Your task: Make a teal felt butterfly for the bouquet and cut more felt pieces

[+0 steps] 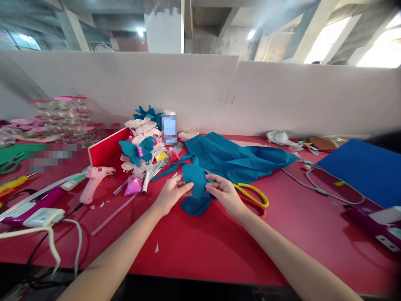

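A small folded piece of teal fabric lies on the red table in front of me. My left hand pinches its left side with fingers closed on it. My right hand grips its right side the same way. Behind it spreads a larger crumpled sheet of teal fabric. Yellow-handled scissors lie just right of my right hand, touching the table.
A pink glue gun and glue sticks lie at left, near paper flowers and a red box. A purple device with cables sits far left. A blue sheet and grey cable lie at right. A white partition backs the table.
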A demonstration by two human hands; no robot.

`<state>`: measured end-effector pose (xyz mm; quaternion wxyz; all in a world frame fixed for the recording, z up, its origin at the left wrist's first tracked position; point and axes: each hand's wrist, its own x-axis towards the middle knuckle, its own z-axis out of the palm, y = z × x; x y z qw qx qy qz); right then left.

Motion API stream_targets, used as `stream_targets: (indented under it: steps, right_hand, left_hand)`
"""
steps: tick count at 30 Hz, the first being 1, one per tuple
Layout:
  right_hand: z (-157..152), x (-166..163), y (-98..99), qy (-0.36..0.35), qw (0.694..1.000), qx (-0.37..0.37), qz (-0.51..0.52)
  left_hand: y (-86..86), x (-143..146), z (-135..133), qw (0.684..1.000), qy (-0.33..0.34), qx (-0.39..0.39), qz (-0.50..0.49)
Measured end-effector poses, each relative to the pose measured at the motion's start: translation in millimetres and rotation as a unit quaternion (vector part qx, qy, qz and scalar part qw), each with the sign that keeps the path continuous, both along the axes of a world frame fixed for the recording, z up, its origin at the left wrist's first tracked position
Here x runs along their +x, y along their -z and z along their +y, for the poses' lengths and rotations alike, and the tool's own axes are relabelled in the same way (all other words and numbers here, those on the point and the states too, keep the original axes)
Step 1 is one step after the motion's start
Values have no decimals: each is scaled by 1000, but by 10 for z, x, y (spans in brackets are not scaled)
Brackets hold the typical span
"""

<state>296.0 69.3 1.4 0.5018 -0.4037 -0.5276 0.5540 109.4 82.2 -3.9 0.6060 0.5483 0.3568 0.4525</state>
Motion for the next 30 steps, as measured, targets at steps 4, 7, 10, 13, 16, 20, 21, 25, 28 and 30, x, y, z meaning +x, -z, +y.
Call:
stream_targets:
  steps: [4,7,10,13,16,20,21,25,28,30]
  right_hand:
    - [-20,2,-19,-7,1000,9,2]
    - [-13,-5,-2,11,1000,7,0]
    - [13,-10,30,48,998,25,-26]
    - [38,-1,54,71,995,38,-51]
    - [46,20,64,73,995,30,-60]
    - [36,38,60,65,996,28,-56]
    - [32,37,56,62,996,25,-54]
    - [8,15,34,40,998,0,-44]
    - [-8,-6,20,15,999,-11,-29]
    - [-15,-15,13,5,1000,-8,-23]
  left_hand:
    - [24,0,16,1000,-12,-11,-2]
    - [21,16,8,1000,-3,-14,0]
    - [2,28,-11,1000,8,-18,4]
    - [-16,33,-29,1000,16,-23,4]
    - [-27,38,-43,999,38,-25,1]
    - [-27,52,-50,998,50,-24,2]
    - [-25,55,-49,999,47,-23,3]
    - [-6,53,-35,1000,21,-21,2]
    - [13,43,-19,1000,4,-16,2]
    - [22,39,-12,1000,0,-14,5]
